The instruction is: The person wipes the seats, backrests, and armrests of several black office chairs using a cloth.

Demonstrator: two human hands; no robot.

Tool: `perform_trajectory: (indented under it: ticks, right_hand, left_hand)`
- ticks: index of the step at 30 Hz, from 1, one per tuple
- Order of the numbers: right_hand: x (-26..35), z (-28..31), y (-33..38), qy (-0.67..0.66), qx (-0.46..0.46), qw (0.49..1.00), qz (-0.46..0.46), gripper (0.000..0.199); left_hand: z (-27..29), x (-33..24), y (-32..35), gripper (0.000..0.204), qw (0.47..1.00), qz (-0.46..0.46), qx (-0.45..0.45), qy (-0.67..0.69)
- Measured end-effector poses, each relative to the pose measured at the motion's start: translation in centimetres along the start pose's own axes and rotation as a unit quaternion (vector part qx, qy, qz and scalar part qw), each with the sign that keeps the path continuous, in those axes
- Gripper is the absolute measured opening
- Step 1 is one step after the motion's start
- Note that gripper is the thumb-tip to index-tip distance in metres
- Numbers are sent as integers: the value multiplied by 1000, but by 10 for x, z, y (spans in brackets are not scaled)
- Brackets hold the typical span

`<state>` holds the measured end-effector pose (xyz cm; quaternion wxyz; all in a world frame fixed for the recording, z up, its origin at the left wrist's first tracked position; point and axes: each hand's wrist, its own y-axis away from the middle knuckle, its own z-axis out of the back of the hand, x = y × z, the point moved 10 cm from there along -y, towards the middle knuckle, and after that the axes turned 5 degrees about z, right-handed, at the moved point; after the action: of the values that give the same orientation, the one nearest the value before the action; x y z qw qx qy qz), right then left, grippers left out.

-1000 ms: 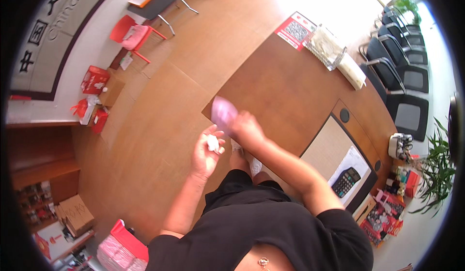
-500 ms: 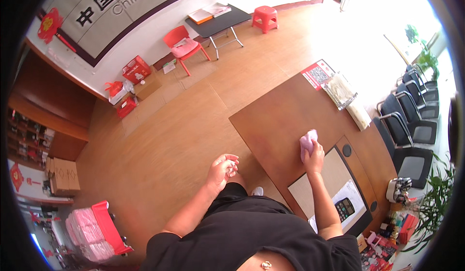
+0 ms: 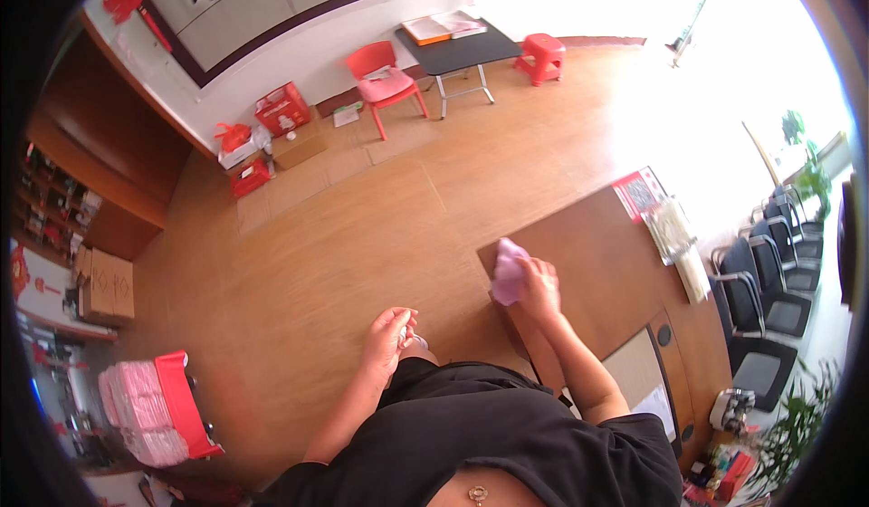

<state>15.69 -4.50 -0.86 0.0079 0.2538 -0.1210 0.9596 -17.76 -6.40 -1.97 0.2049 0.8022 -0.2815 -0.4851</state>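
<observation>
A lilac cleaning cloth (image 3: 510, 273) is bunched in my right hand (image 3: 539, 291), whose fingers are closed around it. Hand and cloth are at the left edge of the brown wooden desk (image 3: 579, 253), and the cloth hangs partly past that edge. My left hand (image 3: 389, 339) is curled in front of my body, over the floor and away from the desk. A small pale bit shows between its fingers, too little to name.
On the desk are a red-and-white printed card (image 3: 638, 193), a clear-wrapped packet (image 3: 670, 229) and a beige desk mat (image 3: 634, 367). Black chairs (image 3: 765, 371) line the right side. Farther off stand a red chair (image 3: 387, 86), a folding table (image 3: 462, 52) and a red stool (image 3: 543, 59).
My right hand has carried the cloth leftward across the desk to its edge. My left hand has moved slightly left and down. The whole view has shifted, with the desk lower and farther right.
</observation>
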Motion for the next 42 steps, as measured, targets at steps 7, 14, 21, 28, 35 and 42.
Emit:
perform_trajectory:
  ticks: [7, 14, 21, 28, 35, 42]
  right_hand:
    - [-58, -46, -8, 118, 31, 985, -122, 65]
    - [-58, -52, -37, 82, 58, 963, -250, 54]
    - [49, -103, -153, -322, 30, 915, -240, 44]
    - [203, -90, -279, -311, 227, 916, 110, 55]
    - [201, -69, -332, -320, 203, 917, 126, 53]
    - [121, -98, -387, -321, 89, 943, 17, 16]
  left_hand:
    - [92, -85, -47, 21, 994, 8, -59, 86]
    - [92, -164, -110, 35, 996, 62, 8, 70]
    - [-2, -185, -159, 35, 973, 139, 133, 124]
    - [-25, -202, -209, 30, 977, 138, 125, 108]
    - [-41, -198, -283, 30, 969, 164, 60, 176]
    - [-130, -234, -339, 51, 950, 239, 167, 108]
